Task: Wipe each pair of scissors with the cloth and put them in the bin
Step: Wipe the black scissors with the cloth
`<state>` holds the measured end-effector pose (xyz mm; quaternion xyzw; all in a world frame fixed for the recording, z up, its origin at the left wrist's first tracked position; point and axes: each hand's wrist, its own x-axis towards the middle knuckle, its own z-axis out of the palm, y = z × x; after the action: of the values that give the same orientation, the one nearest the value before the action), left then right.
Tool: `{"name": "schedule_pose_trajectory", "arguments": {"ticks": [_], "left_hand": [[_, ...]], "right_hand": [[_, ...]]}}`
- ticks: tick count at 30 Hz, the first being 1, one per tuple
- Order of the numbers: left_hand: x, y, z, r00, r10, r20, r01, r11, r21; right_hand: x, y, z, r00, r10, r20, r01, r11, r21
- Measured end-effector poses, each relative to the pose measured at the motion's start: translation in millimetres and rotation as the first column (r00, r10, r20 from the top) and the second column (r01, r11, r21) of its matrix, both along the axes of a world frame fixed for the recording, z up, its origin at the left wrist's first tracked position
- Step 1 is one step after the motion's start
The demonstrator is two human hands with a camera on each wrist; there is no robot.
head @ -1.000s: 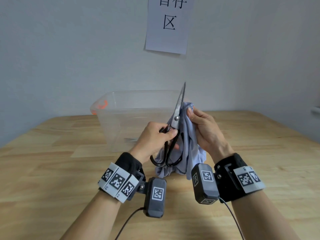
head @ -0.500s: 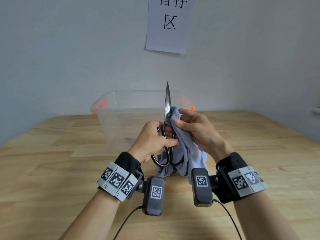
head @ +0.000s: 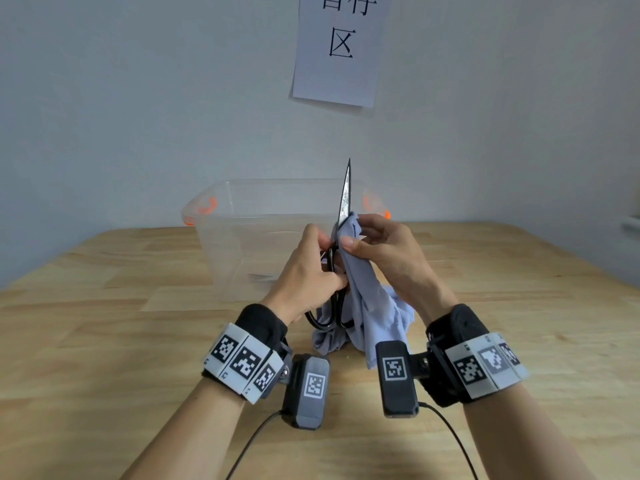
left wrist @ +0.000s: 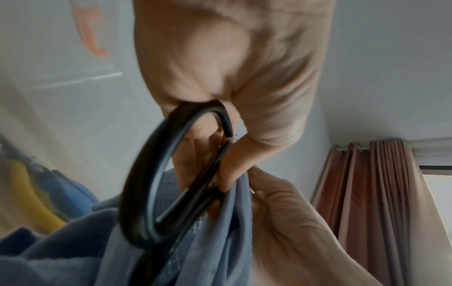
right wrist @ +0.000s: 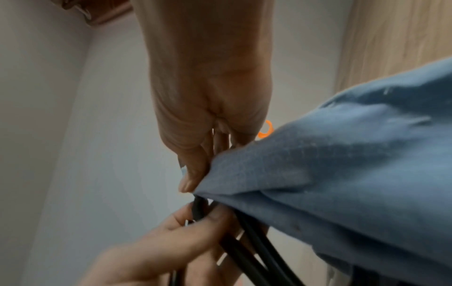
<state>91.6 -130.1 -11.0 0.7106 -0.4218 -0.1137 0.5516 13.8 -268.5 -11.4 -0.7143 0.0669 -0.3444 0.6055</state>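
I hold a pair of black-handled scissors (head: 345, 199) upright in front of me, blades together and pointing up. My left hand (head: 309, 268) grips the handle loops (left wrist: 156, 174) just below the pivot. My right hand (head: 382, 251) pinches a light blue cloth (head: 367, 299) around the base of the blades, thumb on the near side. The rest of the cloth hangs down to the table. Behind the scissors stands the clear plastic bin (head: 242, 237) with orange latches.
The wooden table (head: 104, 341) stretches left and right of my hands. A paper sign (head: 341, 46) hangs on the wall above the bin. Through the bin wall in the left wrist view, blurred yellow and blue handles (left wrist: 36, 193) show.
The scissors have swung from leaning right to nearly upright. My right hand with the cloth has slid down from the blades to the pivot, then slightly up again.
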Motion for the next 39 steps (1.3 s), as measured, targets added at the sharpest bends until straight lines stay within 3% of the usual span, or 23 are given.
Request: {"name": "schedule_pose_trajectory", "arguments": {"ticks": [7, 11, 16, 24, 30, 32, 36, 39], "left_hand": [[4, -1, -1, 1.000, -0.008, 0.015, 0.009, 0.999, -0.047], [3, 0, -2, 0.994, -0.051, 0.095, 0.053, 0.998, -0.017], [4, 1, 1, 0.991, -0.098, 0.094, 0.104, 0.993, -0.059], [5, 1, -1, 0.999, -0.053, 0.003, 0.053, 0.993, -0.101], [2, 4, 0, 0.996, -0.040, -0.084, 0.032, 0.995, -0.095], [4, 5, 2, 0.988, -0.061, -0.139, 0.043, 0.990, -0.131], [5, 8, 11, 0.974, -0.074, -0.214, 0.033, 0.982, -0.187], [9, 10, 8, 0.980, -0.038, -0.194, 0.004, 0.985, -0.172]], "right_hand": [[2, 10, -5, 0.996, -0.030, -0.079, 0.025, 0.998, -0.057], [3, 13, -5, 0.990, -0.127, -0.068, 0.115, 0.981, -0.154], [-1, 8, 0, 0.985, -0.172, -0.025, 0.159, 0.948, -0.277], [1, 3, -4, 0.977, -0.210, -0.040, 0.185, 0.924, -0.335], [0, -5, -4, 0.941, -0.333, -0.057, 0.267, 0.837, -0.477], [0, -9, -9, 0.944, -0.327, -0.049, 0.274, 0.855, -0.441], [-1, -11, -16, 0.985, -0.167, -0.044, 0.162, 0.982, -0.101], [-3, -5, -9, 0.996, -0.050, -0.069, 0.048, 0.998, -0.035]]}}
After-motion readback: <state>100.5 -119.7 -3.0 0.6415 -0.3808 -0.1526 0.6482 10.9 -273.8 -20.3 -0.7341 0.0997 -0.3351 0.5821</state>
